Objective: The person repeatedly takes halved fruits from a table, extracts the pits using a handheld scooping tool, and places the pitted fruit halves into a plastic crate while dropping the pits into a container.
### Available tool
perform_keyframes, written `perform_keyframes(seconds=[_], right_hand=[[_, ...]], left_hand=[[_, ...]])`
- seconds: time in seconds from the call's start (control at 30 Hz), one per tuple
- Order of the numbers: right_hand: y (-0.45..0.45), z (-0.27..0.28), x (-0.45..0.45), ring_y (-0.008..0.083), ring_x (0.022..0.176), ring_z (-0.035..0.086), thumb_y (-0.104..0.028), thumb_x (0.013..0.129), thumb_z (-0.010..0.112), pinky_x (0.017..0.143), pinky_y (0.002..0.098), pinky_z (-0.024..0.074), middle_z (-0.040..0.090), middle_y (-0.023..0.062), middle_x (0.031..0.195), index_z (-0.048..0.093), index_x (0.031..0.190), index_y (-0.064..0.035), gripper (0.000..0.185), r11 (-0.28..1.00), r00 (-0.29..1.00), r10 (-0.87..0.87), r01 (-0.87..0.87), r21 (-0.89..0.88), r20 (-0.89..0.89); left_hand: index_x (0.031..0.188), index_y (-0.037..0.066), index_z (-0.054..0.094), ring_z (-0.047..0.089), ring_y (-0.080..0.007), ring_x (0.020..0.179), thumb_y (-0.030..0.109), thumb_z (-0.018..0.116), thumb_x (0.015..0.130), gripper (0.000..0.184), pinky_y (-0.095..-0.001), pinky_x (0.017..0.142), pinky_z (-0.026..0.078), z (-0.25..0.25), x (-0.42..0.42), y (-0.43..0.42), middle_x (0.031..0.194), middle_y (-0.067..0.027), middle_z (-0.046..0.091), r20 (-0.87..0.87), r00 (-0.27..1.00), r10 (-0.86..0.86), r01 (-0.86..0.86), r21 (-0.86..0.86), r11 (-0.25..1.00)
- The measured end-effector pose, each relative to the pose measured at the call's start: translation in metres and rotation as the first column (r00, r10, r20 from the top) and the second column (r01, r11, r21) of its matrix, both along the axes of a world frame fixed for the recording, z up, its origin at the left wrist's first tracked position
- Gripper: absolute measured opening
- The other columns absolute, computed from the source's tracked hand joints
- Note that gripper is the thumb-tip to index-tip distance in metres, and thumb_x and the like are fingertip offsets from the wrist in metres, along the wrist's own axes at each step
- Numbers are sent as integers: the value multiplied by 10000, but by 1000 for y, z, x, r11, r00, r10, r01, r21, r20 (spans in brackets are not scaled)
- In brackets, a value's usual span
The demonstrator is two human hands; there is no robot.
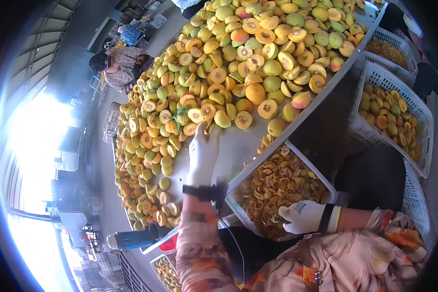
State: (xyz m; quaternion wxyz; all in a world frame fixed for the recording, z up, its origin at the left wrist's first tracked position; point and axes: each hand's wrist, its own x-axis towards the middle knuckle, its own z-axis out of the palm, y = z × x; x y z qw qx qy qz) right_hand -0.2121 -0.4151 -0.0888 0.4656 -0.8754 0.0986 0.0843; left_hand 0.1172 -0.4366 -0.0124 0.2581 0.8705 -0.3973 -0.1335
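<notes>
My left hand (pixel 203 153), in a white glove with a dark band at the wrist, reaches onto the metal table (pixel 233 146). Its fingertips are at the near edge of a large heap of halved yellow-green fruit (pixel 219 75), bent around something small I cannot make out. My right hand (pixel 304 216), also gloved in white, is over a white crate (pixel 316 170) of cut fruit pieces and scraps (pixel 272 187). The fingers are curled around a small tool, whose shape is mostly hidden.
White crates with fruit halves (pixel 389 114) and darker scraps (pixel 387 51) stand at the right. A blue cylindrical container (pixel 131 240) is by the table's lower left corner. Across the table is a person (pixel 124 68) in patterned clothing.
</notes>
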Motion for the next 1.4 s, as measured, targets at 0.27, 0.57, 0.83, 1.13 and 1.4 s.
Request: perform_keyframes(seconds=[0.27,0.57,0.83,1.13,1.4], right_hand=[[-2,2,-2,414,708,689,-223,894,592,647,525,541,680,209,745,580,999,-21,228,999,999,10,-12,41,48],[8,-4,1,427,876,698,-270,921,551,791,528,540,716,224,895,639,1026,-27,280,999,998,-30,29,-13,-63],[-1,-11,-5,425,869,699,-274,921,547,781,525,540,716,230,898,657,1007,-49,264,994,992,-103,101,-30,-72],[-13,10,3,432,863,703,-323,951,558,771,519,543,710,250,872,623,1051,-13,332,969,967,-249,248,-11,-63],[-7,41,0,445,880,701,-239,907,693,742,502,547,702,255,888,563,1132,25,371,873,825,-486,441,210,289]], left_hand=[[1161,-53,543,660,-440,1050,403,732,867,574,-482,921,515,-54,27,-75,1154,-304,669,81,989,121,-116,-57,992],[1314,-5,551,667,-356,1004,251,757,811,601,-428,898,533,-72,4,1,1063,-211,675,145,986,-87,90,-12,996],[1259,-29,611,599,-128,665,282,773,831,554,-291,556,483,-46,-18,-20,896,-70,686,-492,869,-48,-7,-109,994],[1270,-80,534,681,-257,929,162,759,844,539,-362,803,558,-66,-25,-27,1094,-197,675,-190,979,-71,38,-174,984],[1264,-3,617,641,-173,903,215,658,946,387,-310,766,561,12,-116,64,1098,-92,681,-788,567,-238,-310,-473,825]])
